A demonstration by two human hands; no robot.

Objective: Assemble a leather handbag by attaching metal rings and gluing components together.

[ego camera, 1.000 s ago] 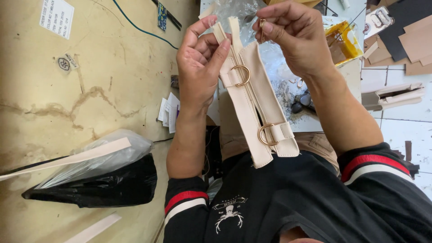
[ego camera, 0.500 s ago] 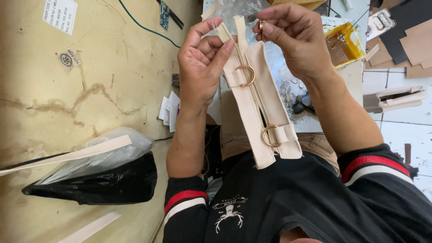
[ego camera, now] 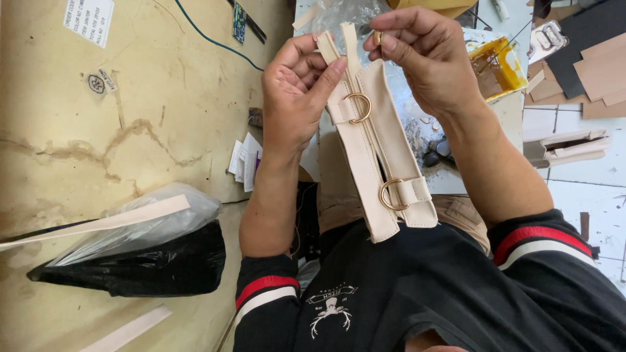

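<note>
While both hands grip it, cream strap piece [ego camera: 381, 156] runs lengthwise toward the person.

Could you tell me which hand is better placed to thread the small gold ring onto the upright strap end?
Probably the right hand: it pinches the ring beside the strap tip, which the left hand steadies.

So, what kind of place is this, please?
Probably a small workshop for bags or leather goods. The left hand and right hand hold a cream panel with gold D-rings; cut brown pieces and an open glue tin lie nearby.
</note>
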